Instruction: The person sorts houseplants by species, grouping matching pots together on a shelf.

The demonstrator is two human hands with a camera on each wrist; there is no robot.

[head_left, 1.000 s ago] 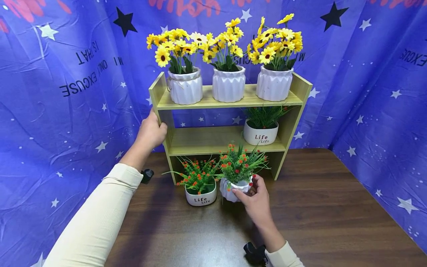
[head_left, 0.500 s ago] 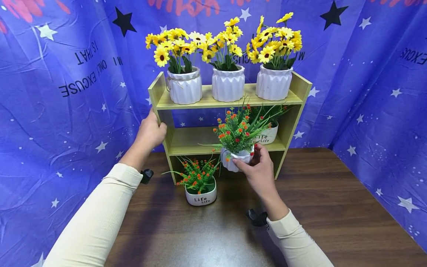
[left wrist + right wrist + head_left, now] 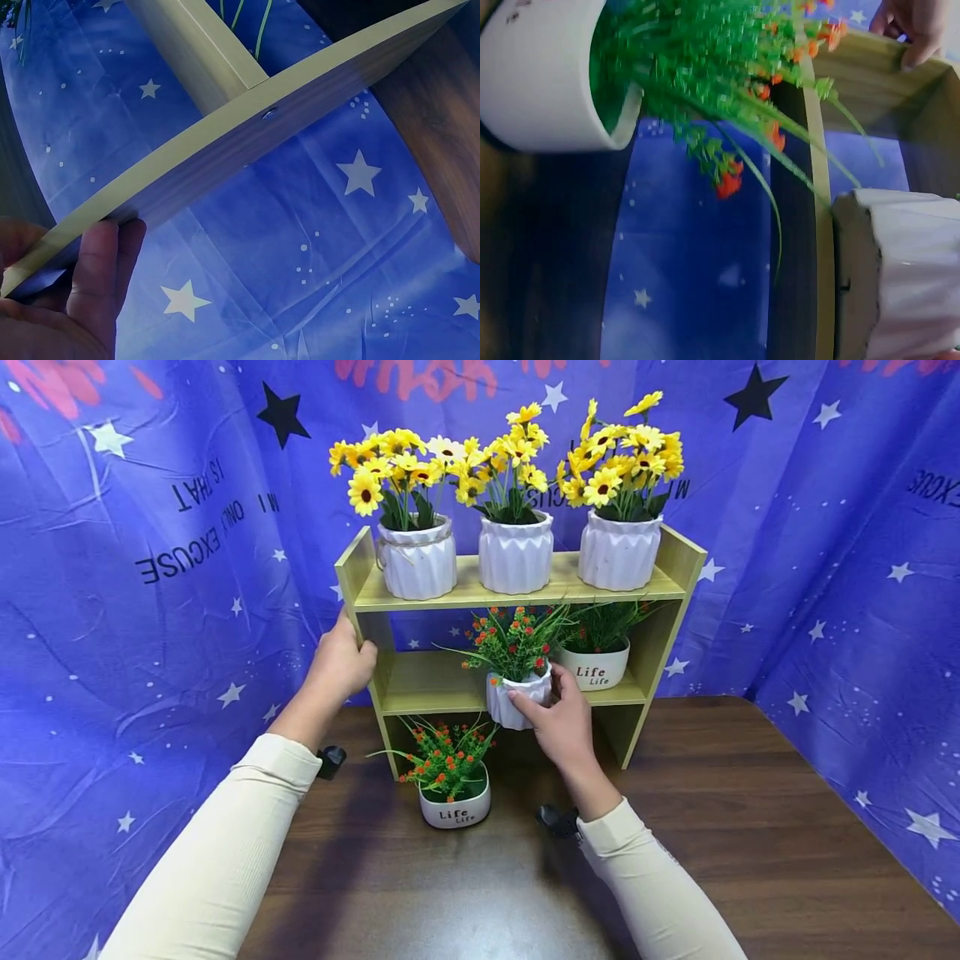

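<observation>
My left hand [image 3: 339, 664] grips the left side panel of a small wooden shelf [image 3: 427, 681]. In the left wrist view its fingers [image 3: 96, 262] hold the panel's edge. Pinched between thumb and fingers of my right hand [image 3: 564, 718] is a white ribbed flowerpot [image 3: 504, 703] with red-orange artificial flowers. It is at the front edge of the middle board, left of a white "Life" planter [image 3: 600, 670]. In the right wrist view the ribbed flowerpot [image 3: 915, 262] appears sideways by the board; whether it rests there I cannot tell.
Three white pots of yellow flowers, one being the middle pot [image 3: 515, 556], stand on the top board. Another "Life" planter [image 3: 454, 812] with orange flowers stands on the brown table [image 3: 712, 827], before the shelf's lower left. A blue star-patterned curtain [image 3: 187, 610] hangs behind.
My right hand has lifted the ribbed flowerpot from near the table up to the middle board, then moved it slightly left and toward the shelf. My left hand keeps its grip on the panel.
</observation>
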